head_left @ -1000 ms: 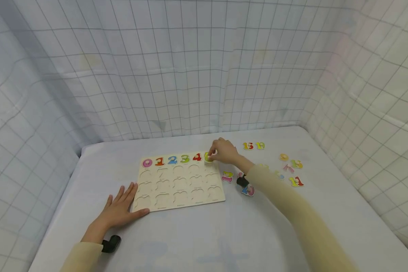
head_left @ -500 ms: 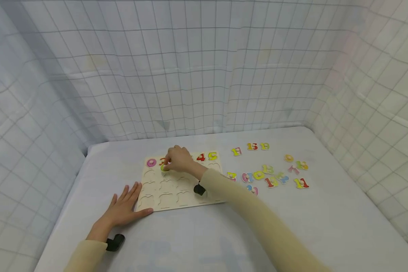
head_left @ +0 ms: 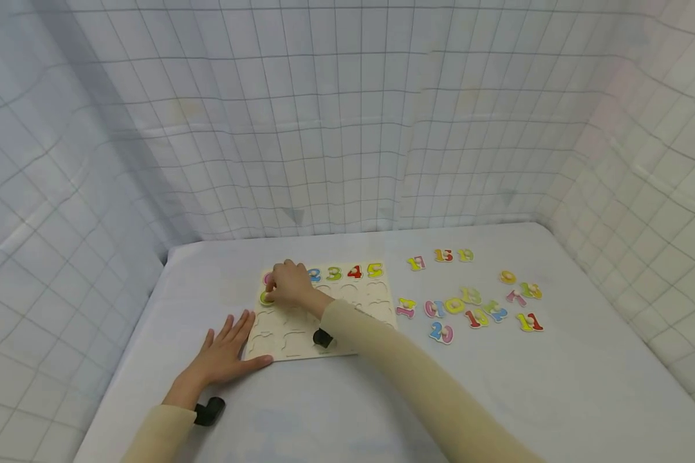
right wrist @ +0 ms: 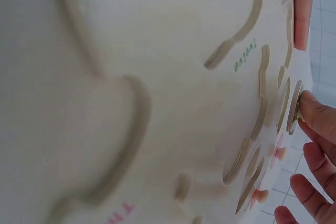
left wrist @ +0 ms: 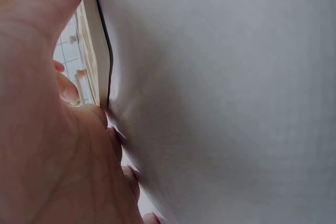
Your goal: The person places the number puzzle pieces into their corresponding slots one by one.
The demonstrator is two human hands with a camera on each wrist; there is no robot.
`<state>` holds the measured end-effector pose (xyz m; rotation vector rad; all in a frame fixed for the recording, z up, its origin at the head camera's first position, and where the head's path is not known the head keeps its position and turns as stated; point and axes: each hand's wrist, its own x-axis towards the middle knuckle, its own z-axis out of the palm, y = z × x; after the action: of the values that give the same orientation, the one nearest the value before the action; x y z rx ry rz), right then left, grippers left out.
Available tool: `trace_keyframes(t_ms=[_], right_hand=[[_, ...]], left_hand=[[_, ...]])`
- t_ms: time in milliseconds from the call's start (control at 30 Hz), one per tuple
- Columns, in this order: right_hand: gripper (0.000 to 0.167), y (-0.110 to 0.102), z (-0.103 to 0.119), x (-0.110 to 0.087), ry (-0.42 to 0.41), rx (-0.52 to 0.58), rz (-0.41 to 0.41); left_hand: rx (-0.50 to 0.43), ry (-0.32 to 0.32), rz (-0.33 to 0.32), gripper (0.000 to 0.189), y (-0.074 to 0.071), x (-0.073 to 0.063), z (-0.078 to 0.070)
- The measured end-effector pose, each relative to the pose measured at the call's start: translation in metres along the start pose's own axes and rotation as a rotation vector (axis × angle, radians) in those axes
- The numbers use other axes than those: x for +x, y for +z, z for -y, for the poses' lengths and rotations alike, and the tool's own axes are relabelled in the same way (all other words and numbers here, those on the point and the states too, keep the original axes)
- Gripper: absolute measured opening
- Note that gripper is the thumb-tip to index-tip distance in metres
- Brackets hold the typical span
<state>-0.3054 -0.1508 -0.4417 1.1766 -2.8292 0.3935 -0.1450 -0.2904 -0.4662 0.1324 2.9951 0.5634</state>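
On a white tabletop [head_left: 301, 418], the left hand [head_left: 222, 357] is spread against the board [head_left: 266, 331], probably so it won't slide, while the right hand [head_left: 289, 283] pinches a yellow-green piece [head_left: 264, 298] at row two's left end.

The right sleeve [head_left: 405, 373] lay across the near right part of the board [head_left: 305, 351], so the way from this side was obstructed. The left hand [head_left: 226, 354] blocked the board's left edge, and the right hand [head_left: 289, 283] occupied its far left corner. Between the left hand and this sleeve, the near bench [head_left: 313, 411] gave a wide passage. The loose number pieces [head_left: 471, 296] crowded the right side, one just beside the board. Behind the bench, the checked cloth [head_left: 347, 161] rose like a wall.
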Motion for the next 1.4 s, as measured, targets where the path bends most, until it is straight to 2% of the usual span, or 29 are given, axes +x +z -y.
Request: trace_keyframes(t_ms=[333, 667, 967, 1033, 1267, 1400], right_hand=[[0.018, 0.004, -0.001, -0.002, 0.003, -0.023, 0.017], [0.017, 0.011, 0.004, 0.001, -0.015, -0.010, -0.005], [0.018, 0.012, 0.009, 0.001, -0.010, -0.020, 0.006], [0.019, 0.009, 0.008, 0.000, -0.006, -0.035, 0.005], [0.019, 0.011, 0.003, 0.000, -0.003, -0.033, 0.001], [0.018, 0.010, 0.001, -0.001, 0.001, -0.025, -0.005]], left_hand=[[0.019, 0.000, 0.012, 0.106, -0.001, 0.002, -0.002], [0.015, -0.004, 0.002, 0.109, 0.010, 0.003, 0.016], [-0.001, -0.002, -0.009, 0.105, 0.002, -0.004, 0.003], [0.002, -0.005, -0.003, 0.106, 0.000, -0.003, 0.002], [0.019, -0.009, 0.018, 0.110, 0.013, 0.007, 0.017], [0.013, -0.002, 0.017, 0.108, 0.011, 0.007, 0.015]])
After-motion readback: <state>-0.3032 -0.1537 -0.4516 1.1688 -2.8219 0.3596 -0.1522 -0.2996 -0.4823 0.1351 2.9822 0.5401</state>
